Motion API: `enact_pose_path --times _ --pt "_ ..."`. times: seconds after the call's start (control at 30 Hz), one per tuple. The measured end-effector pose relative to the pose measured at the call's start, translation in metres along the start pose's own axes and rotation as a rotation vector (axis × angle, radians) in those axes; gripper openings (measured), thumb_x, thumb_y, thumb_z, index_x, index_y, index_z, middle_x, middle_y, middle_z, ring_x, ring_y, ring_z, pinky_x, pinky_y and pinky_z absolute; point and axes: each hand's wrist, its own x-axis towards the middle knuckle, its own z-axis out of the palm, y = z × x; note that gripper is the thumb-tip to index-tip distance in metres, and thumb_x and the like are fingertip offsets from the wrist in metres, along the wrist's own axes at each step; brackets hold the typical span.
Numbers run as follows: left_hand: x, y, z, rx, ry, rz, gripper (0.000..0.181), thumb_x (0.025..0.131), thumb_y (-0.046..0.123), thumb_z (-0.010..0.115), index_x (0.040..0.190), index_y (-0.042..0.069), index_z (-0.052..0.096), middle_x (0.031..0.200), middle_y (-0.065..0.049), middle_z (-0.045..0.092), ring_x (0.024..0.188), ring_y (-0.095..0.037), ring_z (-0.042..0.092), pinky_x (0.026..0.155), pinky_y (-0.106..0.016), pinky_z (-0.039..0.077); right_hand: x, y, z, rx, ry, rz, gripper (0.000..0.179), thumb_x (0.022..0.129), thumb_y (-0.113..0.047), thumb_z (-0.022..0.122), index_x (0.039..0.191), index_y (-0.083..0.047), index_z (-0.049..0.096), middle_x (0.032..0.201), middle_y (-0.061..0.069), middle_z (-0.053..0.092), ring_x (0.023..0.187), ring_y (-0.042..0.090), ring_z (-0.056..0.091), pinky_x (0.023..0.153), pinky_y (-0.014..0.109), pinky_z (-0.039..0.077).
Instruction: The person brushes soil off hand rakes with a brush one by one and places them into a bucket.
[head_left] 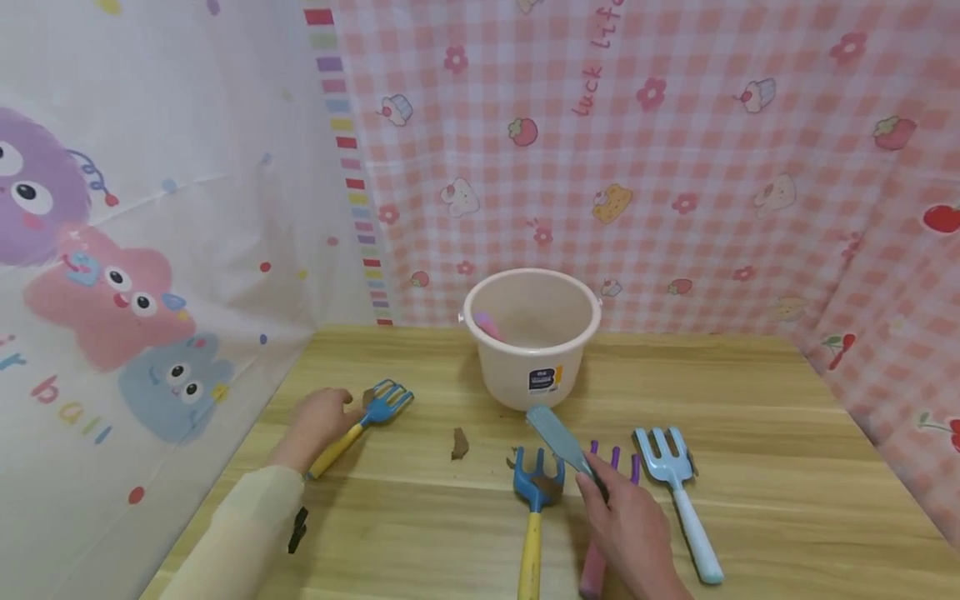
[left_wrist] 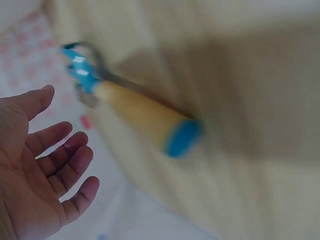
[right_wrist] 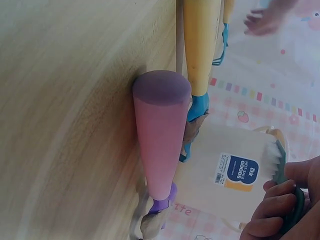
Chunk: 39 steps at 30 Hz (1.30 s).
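Note:
My right hand (head_left: 630, 521) grips a grey-green brush (head_left: 558, 437), its head slanting toward the bucket; pale bristles show in the right wrist view. Under that hand lies a hand rake with a pink handle (right_wrist: 160, 145) and purple tines. My left hand (head_left: 318, 425) is over the left end of the table with fingers relaxed and slightly bent, holding nothing. Close beside it lies a small blue rake with a yellow handle (head_left: 337, 450), blurred in the left wrist view. Another blue rake with a yellow handle (head_left: 531, 550) lies in the middle, brown dirt on its tines.
A cream bucket (head_left: 532, 375) stands at the back with a pink-purple item (head_left: 487, 325) inside. To the right lies a light-blue fork (head_left: 693, 525). A brown clump (head_left: 460, 443) and a small black object (head_left: 297, 530) lie on the wooden table (head_left: 405, 517). Patterned curtains surround it.

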Motion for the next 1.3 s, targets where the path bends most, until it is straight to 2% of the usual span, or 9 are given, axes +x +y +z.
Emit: enact_pose_path --times 0.17,0.23,0.33,0.4,0.47,0.63,0.87,1.17,1.3 --pt "-0.007 -0.019 0.017 0.008 -0.011 -0.030 0.053 0.093 0.037 0.063 0.119 -0.009 0.062 0.118 -0.028 0.063 0.105 -0.047 0.060 0.085 -0.056 0.050 0.001 0.001 -0.003 -0.001 -0.005 0.010 0.040 0.101 -0.030 0.058 0.138 -0.015 0.059 0.059 -0.003 0.047 0.051 0.016 0.041 0.050 0.033 0.034" --pt "-0.010 -0.022 0.023 0.003 -0.001 -0.029 0.047 0.092 0.039 0.065 0.106 -0.006 0.066 0.102 -0.022 0.067 0.090 -0.040 0.063 0.075 -0.052 0.052 0.001 0.001 -0.003 -0.004 -0.007 0.011 0.040 0.101 -0.029 0.058 0.138 -0.014 0.059 0.059 -0.003 0.046 0.051 0.016 0.041 0.050 0.033 0.034" --pt "-0.013 -0.025 0.031 -0.008 0.025 -0.020 0.039 0.090 0.041 0.068 0.085 0.002 0.064 0.079 -0.011 0.061 0.070 -0.028 0.058 0.061 -0.046 0.049 0.001 0.002 -0.003 -0.004 -0.008 0.012 0.041 0.100 -0.029 0.058 0.139 -0.014 0.058 0.059 -0.003 0.047 0.051 0.016 0.041 0.051 0.032 0.034" --pt "-0.015 -0.026 0.035 -0.018 0.034 -0.022 0.038 0.090 0.041 0.069 0.076 0.008 0.058 0.070 -0.005 0.053 0.063 -0.023 0.051 0.055 -0.041 0.045 0.001 0.002 -0.002 -0.005 -0.011 0.013 0.041 0.100 -0.029 0.059 0.139 -0.014 0.058 0.060 -0.003 0.048 0.051 0.016 0.042 0.051 0.032 0.034" --pt "-0.016 -0.026 0.039 -0.013 0.044 -0.020 0.038 0.090 0.041 0.069 0.073 0.009 0.057 0.068 -0.004 0.052 0.061 -0.022 0.050 0.053 -0.039 0.043 0.001 0.002 -0.001 -0.002 -0.015 0.016 0.041 0.100 -0.029 0.058 0.139 -0.014 0.058 0.060 -0.003 0.048 0.051 0.016 0.042 0.051 0.032 0.034" --pt "-0.018 -0.024 0.045 0.012 0.065 -0.005 0.035 0.092 0.036 0.067 0.070 0.010 0.057 0.066 -0.004 0.051 0.059 -0.021 0.050 0.052 -0.038 0.043 0.000 0.003 0.001 0.004 -0.031 0.034 0.042 0.101 -0.030 0.058 0.140 -0.014 0.057 0.062 -0.003 0.049 0.052 0.016 0.042 0.052 0.032 0.034" --pt "-0.019 -0.024 0.050 0.086 0.144 0.060 0.033 0.093 0.030 0.067 0.069 0.010 0.056 0.066 -0.005 0.053 0.060 -0.024 0.054 0.053 -0.042 0.045 -0.002 0.004 0.004 0.011 -0.030 0.027 0.039 0.100 -0.028 0.058 0.138 -0.015 0.059 0.062 -0.003 0.049 0.053 0.016 0.043 0.053 0.032 0.035" --pt "-0.026 -0.020 0.041 0.101 0.172 0.048 0.039 0.094 0.035 0.063 0.063 0.015 0.051 0.060 -0.002 0.050 0.057 -0.022 0.049 0.058 -0.041 0.041 0.000 0.005 0.006 0.008 -0.042 0.043 0.041 0.100 -0.030 0.058 0.139 -0.016 0.058 0.062 -0.003 0.048 0.053 0.016 0.042 0.053 0.032 0.034" --pt "-0.035 -0.008 0.036 0.116 0.237 0.105 0.041 0.094 0.034 0.064 0.061 0.016 0.048 0.057 0.001 0.045 0.055 -0.020 0.045 0.055 -0.039 0.038 0.000 0.004 0.006 0.005 -0.044 0.044 0.041 0.100 -0.029 0.059 0.139 -0.016 0.058 0.062 -0.003 0.048 0.053 0.016 0.042 0.053 0.032 0.034"
